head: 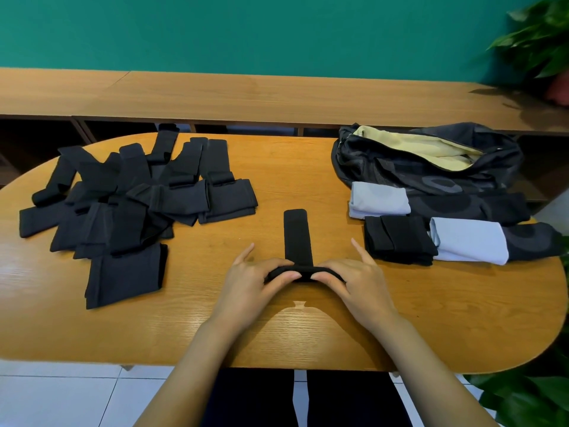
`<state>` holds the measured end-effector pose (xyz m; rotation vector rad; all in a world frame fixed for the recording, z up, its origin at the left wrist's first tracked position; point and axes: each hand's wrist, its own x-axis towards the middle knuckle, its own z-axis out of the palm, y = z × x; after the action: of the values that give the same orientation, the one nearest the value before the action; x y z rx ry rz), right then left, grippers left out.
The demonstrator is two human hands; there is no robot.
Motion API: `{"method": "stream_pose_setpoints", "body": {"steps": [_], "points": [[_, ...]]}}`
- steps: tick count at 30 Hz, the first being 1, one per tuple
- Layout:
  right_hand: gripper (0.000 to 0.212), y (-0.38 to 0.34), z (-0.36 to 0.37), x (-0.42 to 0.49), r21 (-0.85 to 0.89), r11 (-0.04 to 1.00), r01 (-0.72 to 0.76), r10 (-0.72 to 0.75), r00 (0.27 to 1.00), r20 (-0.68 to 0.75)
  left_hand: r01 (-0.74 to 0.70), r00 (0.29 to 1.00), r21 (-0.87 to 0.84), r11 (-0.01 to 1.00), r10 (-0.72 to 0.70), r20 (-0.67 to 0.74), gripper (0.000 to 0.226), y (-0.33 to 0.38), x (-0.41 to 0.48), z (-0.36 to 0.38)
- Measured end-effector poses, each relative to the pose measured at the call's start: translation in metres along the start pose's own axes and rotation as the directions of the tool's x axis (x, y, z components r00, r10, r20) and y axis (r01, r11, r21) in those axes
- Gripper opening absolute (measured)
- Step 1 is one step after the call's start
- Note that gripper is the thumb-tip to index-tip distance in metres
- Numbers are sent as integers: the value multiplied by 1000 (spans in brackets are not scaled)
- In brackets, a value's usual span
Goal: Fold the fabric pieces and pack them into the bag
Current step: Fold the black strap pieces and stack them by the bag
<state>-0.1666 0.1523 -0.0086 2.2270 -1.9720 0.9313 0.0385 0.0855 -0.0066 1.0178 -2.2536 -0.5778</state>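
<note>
table: wood-grain, lightly glossy
fabric strip: matt black cloth
bag: dark cloth, pale yellow lining

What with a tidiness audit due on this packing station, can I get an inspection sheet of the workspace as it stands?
Surface: oval wooden table, glossy, bare wood at the near edge.
Job's things: black strap piece at centre; unfolded black pile on the left; folded black piece and two folded grey pieces on the right, in front of the open bag.
Clutter: nothing seen.
Grips: left hand and right hand both pinch the near end of the black strap piece.
Cables: nothing seen.
Surroundings: wooden bench, green wall, plants, tiled floor.
</note>
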Motion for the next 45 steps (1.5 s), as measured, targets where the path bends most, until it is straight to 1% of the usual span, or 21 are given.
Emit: {"method": "stream_pose_setpoints", "body": {"steps": [2,4,8,9,11,13,15,17,20,22,25,26,29,31,33,37,41,45], "points": [[51,1,-1,3,13,1000,7,-7,999,-53,9,1000,-25,1000,-9,-6,69,2,3,-2],[52,-1,-2,7,19,1000,10,-9,995,-98,34,999,-35,999,-35,-26,71,5,6,-4],[58,-6,-3,14,-6,1000,-9,8,982,-189,101,993,-62,993,-105,-59,60,3,12,-2],[56,-6,-3,17,14,999,-52,54,983,-174,116,991,-68,991,-120,-61,60,3,13,-1],[54,-6,-2,23,96,979,-179,187,979,-84,136,987,-60,989,-141,-76,63,0,14,1],[51,-4,3,27,125,966,-227,235,971,-49,150,983,-26,988,-152,-105,62,-2,16,3],[43,-2,8,31,104,970,-217,224,973,-55,158,980,5,987,-156,-124,60,-5,17,5],[36,2,13,33,44,978,-204,206,978,-43,161,981,55,985,-154,-119,59,-8,19,8],[34,8,23,29,-61,979,-192,192,981,-3,139,990,102,985,-134,-49,55,-15,20,13],[38,10,24,25,-98,976,-193,196,980,24,120,993,112,986,-119,-15,52,-19,20,16],[52,6,19,21,-105,976,-190,196,979,51,83,996,68,994,-85,25,52,-20,20,17],[57,4,16,20,-107,978,-179,188,978,86,57,996,50,997,-60,60,55,-19,19,16],[68,-1,9,13,-139,982,-131,165,950,266,-6,986,11,1000,4,169,59,-16,17,16],[72,-2,9,9,-187,977,-107,169,919,357,2,979,-7,1000,0,204,60,-16,17,18],[75,-1,10,5,-211,973,-95,175,898,404,9,971,-6,1000,-7,239,60,-16,18,19],[76,2,11,1,-211,974,-79,165,888,428,16,950,59,998,-33,309,60,-15,22,20],[74,3,11,0,-222,972,-75,162,898,409,4,952,158,987,-52,303,62,-11,24,20],[73,3,11,-1,-224,972,-73,160,901,403,-9,960,191,982,-45,276,60,-14,22,21]]}}
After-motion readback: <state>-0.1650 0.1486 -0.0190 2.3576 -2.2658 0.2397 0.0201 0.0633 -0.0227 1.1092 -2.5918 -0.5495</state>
